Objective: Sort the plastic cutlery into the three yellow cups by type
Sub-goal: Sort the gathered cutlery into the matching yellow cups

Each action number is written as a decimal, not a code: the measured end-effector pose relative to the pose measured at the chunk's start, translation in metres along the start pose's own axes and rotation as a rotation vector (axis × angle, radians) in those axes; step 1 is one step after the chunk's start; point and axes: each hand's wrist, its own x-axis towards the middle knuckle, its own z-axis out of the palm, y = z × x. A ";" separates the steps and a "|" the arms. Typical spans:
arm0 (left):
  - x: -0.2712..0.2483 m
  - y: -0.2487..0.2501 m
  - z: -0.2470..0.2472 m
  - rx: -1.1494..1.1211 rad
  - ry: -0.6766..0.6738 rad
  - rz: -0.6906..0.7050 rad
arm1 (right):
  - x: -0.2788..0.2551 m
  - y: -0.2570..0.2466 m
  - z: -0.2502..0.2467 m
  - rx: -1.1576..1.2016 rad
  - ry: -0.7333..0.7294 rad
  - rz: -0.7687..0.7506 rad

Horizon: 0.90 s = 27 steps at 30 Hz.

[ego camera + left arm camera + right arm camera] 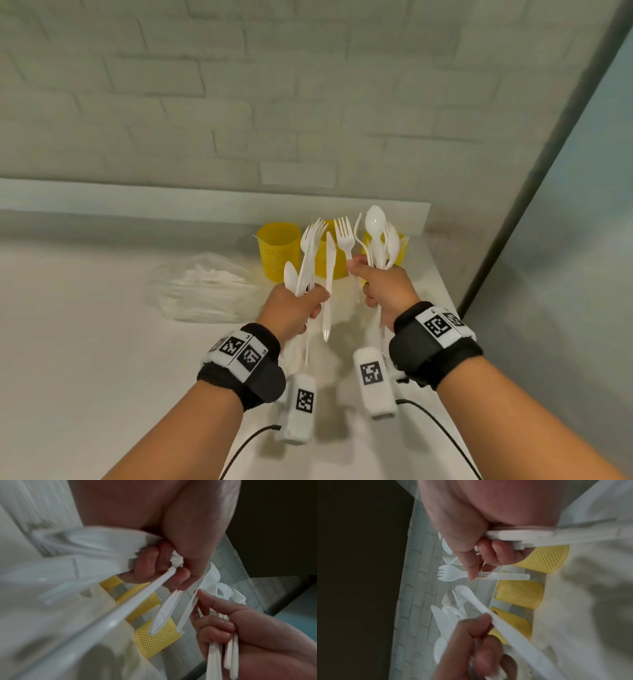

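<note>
Hands: both raised over the counter (102,342), each clenched round a mixed bunch of white plastic cutlery held roughly upright, handles down.

Left hand (294,308): fingers curled round forks, a spoon and a knife (329,284); the knife hangs lower than the rest, blade apparently pointing down, though blur makes this uncertain.

Right hand (383,287): grips spoons and forks, while thumb and forefinger pinch the handle of a single fork (344,236), tines up.

Cups: three yellow perforated cups in a row at the far edge of the counter, beyond both hands. Left cup (278,250) stands clear to the left; middle cup (325,263) lies directly behind the gap between the hands; right cup (400,250) sits behind the right hand, nearest to it.

Cutlery: thin, glossy, long axes near vertical, so a forward reach and lowering should suit any cup.

Other: clear plastic bag (205,291) with more cutlery, left of the hands.
</note>
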 end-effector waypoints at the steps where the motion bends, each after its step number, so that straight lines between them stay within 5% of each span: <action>1: 0.003 0.002 -0.001 -0.010 0.009 0.011 | 0.005 -0.006 0.001 0.010 -0.005 -0.014; 11: 0.045 0.018 -0.030 -0.066 0.015 0.029 | 0.092 -0.049 0.040 -0.115 0.186 -0.259; 23: 0.095 0.025 -0.064 -0.166 -0.096 0.046 | 0.142 -0.022 0.069 -0.505 0.268 -0.015; 27: 0.096 0.020 -0.076 -0.181 -0.122 0.038 | 0.125 -0.034 0.072 -0.426 0.354 -0.137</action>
